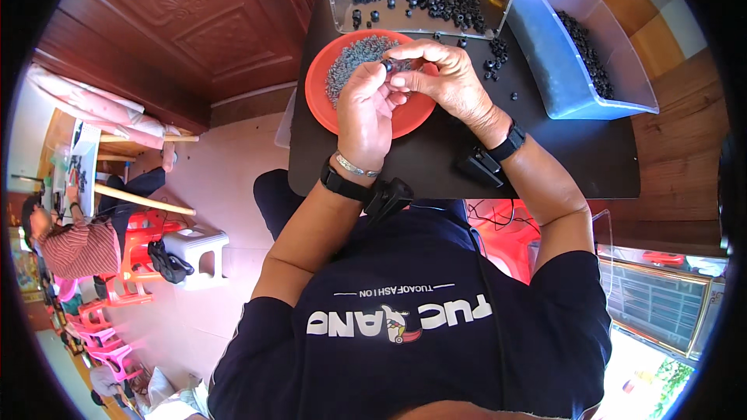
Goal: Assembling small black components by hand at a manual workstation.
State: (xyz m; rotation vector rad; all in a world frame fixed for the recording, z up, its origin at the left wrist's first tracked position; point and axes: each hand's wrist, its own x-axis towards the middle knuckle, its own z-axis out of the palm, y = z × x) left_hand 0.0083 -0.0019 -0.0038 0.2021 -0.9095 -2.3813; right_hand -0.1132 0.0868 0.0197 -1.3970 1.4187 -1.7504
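Note:
Above a round orange-red plate (317, 106), my two hands meet at the fingertips. My left hand (364, 115) is closed in a pinch, with a small black plastic part (387, 65) at its thumb tip. The thumb and forefinger of my right hand (451, 82) close together right beside that part. Whatever sits in the right pinch is mostly covered by fingers. Many small grey pieces (350, 62) fill the plate's left and far side; their exact kind is too small to tell.
Behind the plate, a clear box (342, 12) holds loose black parts (436, 0). A blue translucent bin (545, 70) at the right holds more. Several black parts (495, 58) lie on the dark table (576, 155). At far left, another person (82, 245) sits by red stools (140, 237).

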